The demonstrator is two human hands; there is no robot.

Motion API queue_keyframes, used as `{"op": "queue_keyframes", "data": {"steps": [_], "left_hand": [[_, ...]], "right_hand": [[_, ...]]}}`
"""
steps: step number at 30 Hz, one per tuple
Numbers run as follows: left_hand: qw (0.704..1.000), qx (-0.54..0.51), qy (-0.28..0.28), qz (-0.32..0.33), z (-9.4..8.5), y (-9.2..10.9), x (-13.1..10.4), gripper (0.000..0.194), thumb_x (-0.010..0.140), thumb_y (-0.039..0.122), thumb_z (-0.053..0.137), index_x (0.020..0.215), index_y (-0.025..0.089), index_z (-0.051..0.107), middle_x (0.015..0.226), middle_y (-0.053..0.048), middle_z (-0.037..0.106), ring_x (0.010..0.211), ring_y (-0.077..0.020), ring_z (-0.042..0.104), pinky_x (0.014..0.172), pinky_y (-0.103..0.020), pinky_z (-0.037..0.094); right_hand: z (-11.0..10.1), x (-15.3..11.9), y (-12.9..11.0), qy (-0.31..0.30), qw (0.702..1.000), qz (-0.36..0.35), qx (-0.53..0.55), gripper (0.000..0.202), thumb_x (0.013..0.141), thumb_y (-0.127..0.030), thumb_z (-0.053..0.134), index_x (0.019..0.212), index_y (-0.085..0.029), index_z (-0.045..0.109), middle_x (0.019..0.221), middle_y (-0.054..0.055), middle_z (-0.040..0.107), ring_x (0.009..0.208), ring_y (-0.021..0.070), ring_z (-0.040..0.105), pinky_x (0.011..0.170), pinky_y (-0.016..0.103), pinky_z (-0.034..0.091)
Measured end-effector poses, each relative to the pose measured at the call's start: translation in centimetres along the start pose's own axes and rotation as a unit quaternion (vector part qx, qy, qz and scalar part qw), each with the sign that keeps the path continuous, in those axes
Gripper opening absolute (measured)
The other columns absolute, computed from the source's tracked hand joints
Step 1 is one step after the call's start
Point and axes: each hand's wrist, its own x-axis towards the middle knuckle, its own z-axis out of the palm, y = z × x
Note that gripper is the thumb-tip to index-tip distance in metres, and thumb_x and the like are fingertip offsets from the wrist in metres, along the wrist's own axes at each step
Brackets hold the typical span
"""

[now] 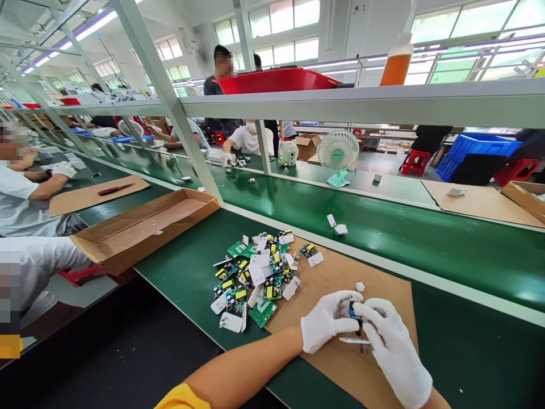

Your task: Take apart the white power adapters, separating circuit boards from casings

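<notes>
White-gloved left hand (326, 321) and right hand (394, 346) grasp a small circuit board (355, 312) — mostly hidden by fingers.

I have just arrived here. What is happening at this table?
A person in white gloves works over a cardboard sheet. The left hand holds a small part with blue on it, mostly hidden by fingers, and the right hand's fingers are at it too. Beside them lies a pile of circuit boards with white pieces. Beyond the green belt, another gloved person is near more small parts.
</notes>
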Motion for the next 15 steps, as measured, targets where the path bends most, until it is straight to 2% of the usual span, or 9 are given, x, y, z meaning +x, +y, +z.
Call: {"op": "queue_keyframes", "data": {"steps": [3, 7, 11, 15], "left_hand": [[1.0, -0.004, -0.005, -0.015, 0.2, 0.4, 0.0, 0.06, 0.06, 0.028, 0.082, 0.115, 0.017, 0.06, 0.103, -0.008, 0.062, 0.094, -0.0196, 0.059, 0.09, -0.037, 0.044], [0.999, 0.046, -0.001, -0.016, 0.2, 0.6, -0.2, 0.065, 0.061, 0.032, 0.082, 0.12, 0.018, 0.057, 0.102, -0.007, 0.061, 0.092, -0.0195, 0.059, 0.089, -0.037, 0.045], [0.993, 0.118, 0.01, -0.012, -0.3, -0.1, -0.1, 0.066, 0.065, 0.034, 0.078, 0.124, 0.017, 0.054, 0.092, -0.004, 0.061, 0.079, -0.0157, 0.057, 0.082, -0.035, 0.046], [0.996, 0.082, 0.005, -0.02, -0.4, -0.7, 0.0, 0.073, 0.063, 0.036, 0.079, 0.128, 0.017, 0.051, 0.107, -0.008, 0.061, 0.09, -0.0192, 0.058, 0.089, -0.039, 0.045]], "right_hand": [[0.3, 0.0, 0.0, 0.02, 1.0, 0.001, 0.013, 0.028, 0.092, -0.021, 0.043, 0.115, -0.031, 0.055, 0.106, 0.004, 0.061, 0.096, 0.0193, 0.061, 0.084, 0.034, 0.053], [0.2, 0.0, -0.3, 0.06, 0.997, -0.034, 0.02, 0.021, 0.091, -0.017, 0.044, 0.103, -0.029, 0.056, 0.095, 0.003, 0.062, 0.086, 0.0178, 0.062, 0.076, 0.031, 0.054], [-0.3, 0.0, -0.6, 0.009, 0.999, -0.028, -0.014, 0.02, 0.093, -0.02, 0.04, 0.098, -0.028, 0.058, 0.093, 0.004, 0.059, 0.082, 0.0184, 0.061, 0.071, 0.034, 0.053], [-0.7, 0.3, -0.5, -0.067, 0.997, 0.01, -0.039, 0.025, 0.094, -0.022, 0.037, 0.105, -0.031, 0.057, 0.102, 0.004, 0.058, 0.091, 0.0209, 0.059, 0.078, 0.041, 0.052]]}}
